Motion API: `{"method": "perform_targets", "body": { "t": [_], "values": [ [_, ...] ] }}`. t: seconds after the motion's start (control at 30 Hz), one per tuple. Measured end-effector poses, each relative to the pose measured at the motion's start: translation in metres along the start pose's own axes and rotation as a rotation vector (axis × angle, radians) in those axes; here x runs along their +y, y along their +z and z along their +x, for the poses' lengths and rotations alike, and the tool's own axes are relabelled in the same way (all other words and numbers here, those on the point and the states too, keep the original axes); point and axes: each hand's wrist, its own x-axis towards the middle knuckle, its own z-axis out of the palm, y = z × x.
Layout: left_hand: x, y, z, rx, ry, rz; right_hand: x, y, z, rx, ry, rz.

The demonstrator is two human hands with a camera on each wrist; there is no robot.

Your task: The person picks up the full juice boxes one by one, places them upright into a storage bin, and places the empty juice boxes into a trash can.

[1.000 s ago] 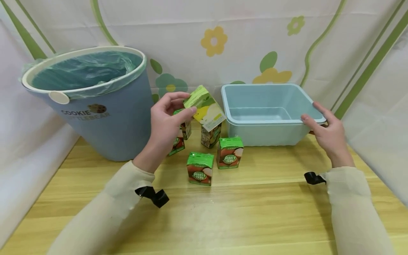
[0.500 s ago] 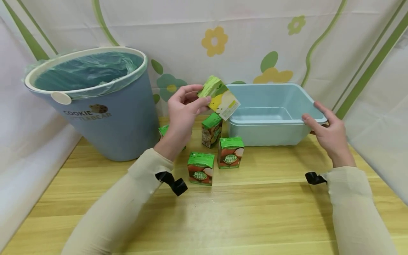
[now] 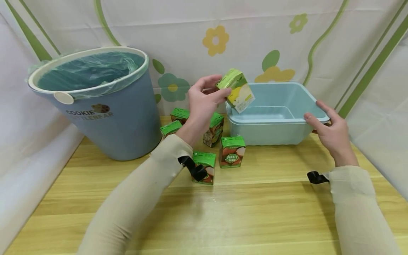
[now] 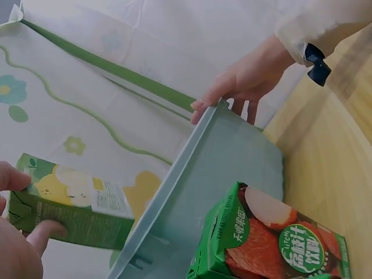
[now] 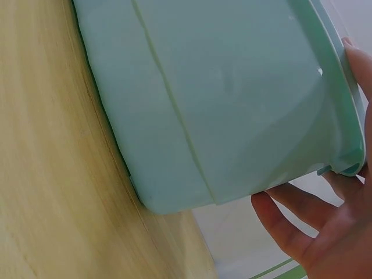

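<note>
My left hand [image 3: 204, 99] pinches a green and yellow juice box [image 3: 239, 92] between thumb and fingers. The box hangs tilted above the left rim of a light blue plastic bin [image 3: 271, 134]. In the left wrist view, the lower end of that juice box [image 4: 78, 203] comes close to the bin's rim; whether they touch, I cannot tell. At the bin's front right corner, my right hand [image 3: 335, 134] grips the rim, thumb on top. From the right wrist view, fingers of the right hand [image 5: 325, 224] rest against the bin's outer wall [image 5: 203, 110].
Several green-topped juice boxes stand on the wooden table [image 3: 248, 216], among them a litchi one [image 3: 232, 156] before the bin and another [image 3: 214, 131] behind my left forearm. A lined blue trash can [image 3: 124, 124] stands at left. A flowered curtain [image 3: 178, 35] hangs behind.
My left hand has carried the green and yellow juice box rightward and slightly up, from over the standing boxes to the bin's left rim. The right hand keeps its hold on the bin.
</note>
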Motion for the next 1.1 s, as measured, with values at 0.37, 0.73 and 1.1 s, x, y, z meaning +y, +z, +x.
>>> {"method": "perform_targets", "body": {
  "t": [0.37, 0.73, 1.1],
  "values": [
    [-0.008, 0.014, 0.017, 0.008, -0.069, 0.074, 0.005, 0.001, 0.004, 0.004, -0.011, 0.002],
    [-0.019, 0.029, 0.038, 0.006, -0.102, 0.161, 0.007, -0.002, 0.002, 0.017, -0.008, 0.008],
    [-0.030, 0.040, 0.046, -0.074, -0.123, 0.475, 0.005, 0.001, 0.001, 0.015, -0.004, 0.016]
  ]
}}
